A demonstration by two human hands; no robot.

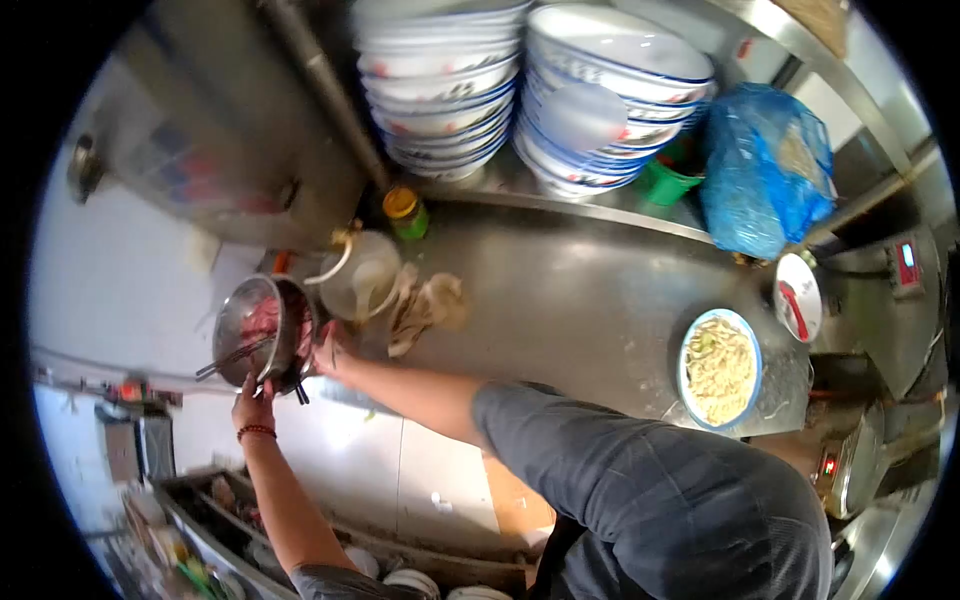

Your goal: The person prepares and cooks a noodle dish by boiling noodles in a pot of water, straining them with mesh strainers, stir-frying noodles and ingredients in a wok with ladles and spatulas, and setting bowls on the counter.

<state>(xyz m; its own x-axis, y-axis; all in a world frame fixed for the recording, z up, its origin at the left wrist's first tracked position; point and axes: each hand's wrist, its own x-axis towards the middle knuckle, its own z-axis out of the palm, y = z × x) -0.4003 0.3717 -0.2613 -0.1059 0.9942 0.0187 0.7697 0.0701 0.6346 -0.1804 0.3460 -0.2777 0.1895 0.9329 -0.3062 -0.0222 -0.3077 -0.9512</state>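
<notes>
At the left of the head view, a metal bowl (pixel 232 318) is tilted and holds raw red meat (pixel 262 318). A second metal bowl (pixel 292 378) sits close behind it, partly hidden, with more meat showing near its rim. Dark chopsticks (pixel 235 358) lie across the front bowl. My left hand (pixel 253 405), with a beaded bracelet at the wrist, is closed on the front bowl's lower rim, close to the chopsticks. My right hand (pixel 328 350) grips the rear bowl's right edge; its fingertips are partly hidden.
A clear plastic tub (pixel 362 275) and a crumpled cloth (pixel 428 312) lie right of the bowls. A yellow-lidded jar (pixel 405 212) stands behind. Stacked bowls (pixel 440 100) and a blue bag (pixel 768 170) fill the shelf. A bowl of noodles (pixel 720 370) sits at right.
</notes>
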